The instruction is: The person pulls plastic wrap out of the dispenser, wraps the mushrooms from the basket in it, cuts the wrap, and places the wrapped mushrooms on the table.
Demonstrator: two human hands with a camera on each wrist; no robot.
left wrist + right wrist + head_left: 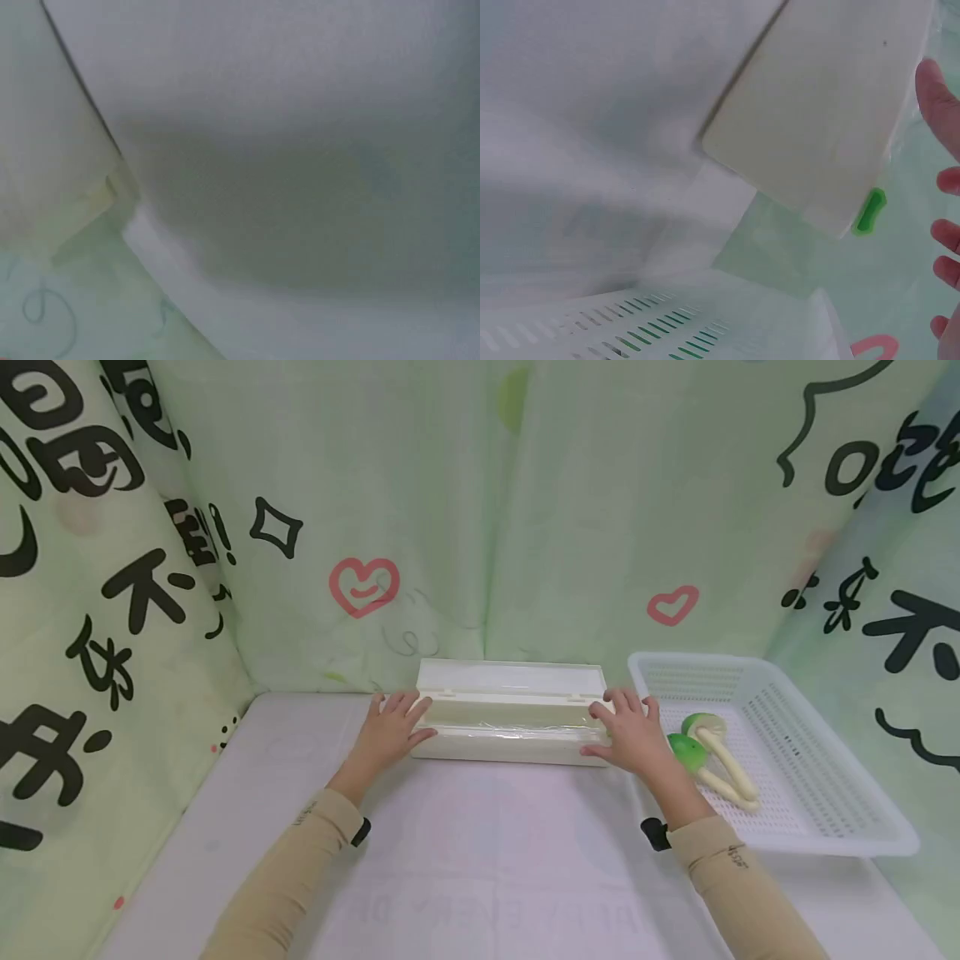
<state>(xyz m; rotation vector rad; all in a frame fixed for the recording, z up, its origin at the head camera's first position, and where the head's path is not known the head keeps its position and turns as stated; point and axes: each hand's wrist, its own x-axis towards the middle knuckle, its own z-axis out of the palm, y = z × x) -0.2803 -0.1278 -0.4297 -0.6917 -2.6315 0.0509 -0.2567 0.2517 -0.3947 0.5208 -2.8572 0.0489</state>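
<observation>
A long white box (510, 750) stands at the far middle of the counter (487, 852), its lid (510, 677) raised on the far side and clear film (517, 732) lying along its opening; the case is probably light and fairly stiff, the film slick and easily creased, so the rigid short ends offer the best hold. The left hand (384, 733) and right hand (630, 735) flank these ends with fingers spread, though firm contact cannot be told. Farther right, a white basket (832, 845) holds two green-capped mushrooms (686, 750).
</observation>
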